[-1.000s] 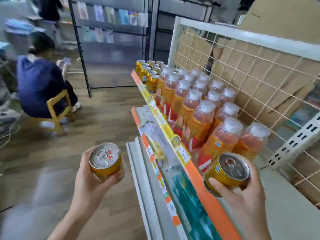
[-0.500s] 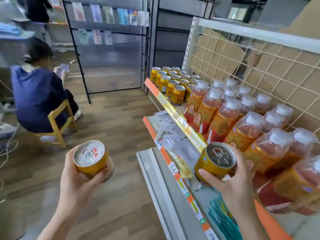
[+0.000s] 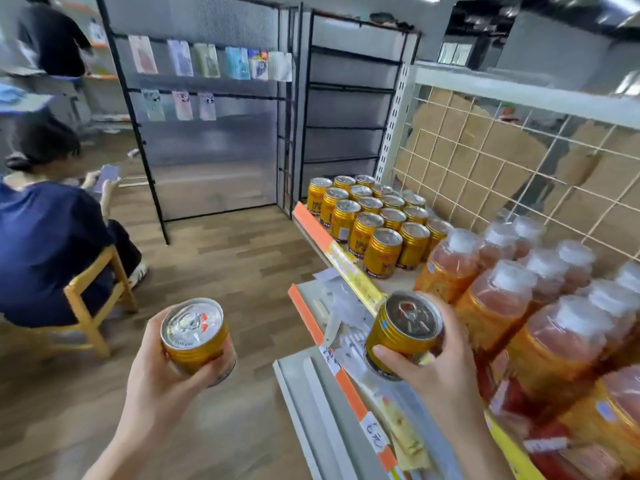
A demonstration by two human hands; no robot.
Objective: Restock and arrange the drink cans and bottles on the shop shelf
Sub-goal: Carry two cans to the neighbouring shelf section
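Two hands, one can each: left hand (image 3: 162, 368) wrapped a short gold metal drink can (image 3: 195, 337) above the floor; right hand (image 3: 440, 368) wrapped another gold can (image 3: 403, 332) at the orange-edged shelf (image 3: 310, 224). Rigid, smooth, likely weighty; mid-wall grip suited.

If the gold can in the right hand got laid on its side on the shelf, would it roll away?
Probably, since the can is a smooth round cylinder. Stood upright like the shelf cans, it should stay steady, being short and wide. Its pull tab looks unopened, so it is likely full and heavy for its size.
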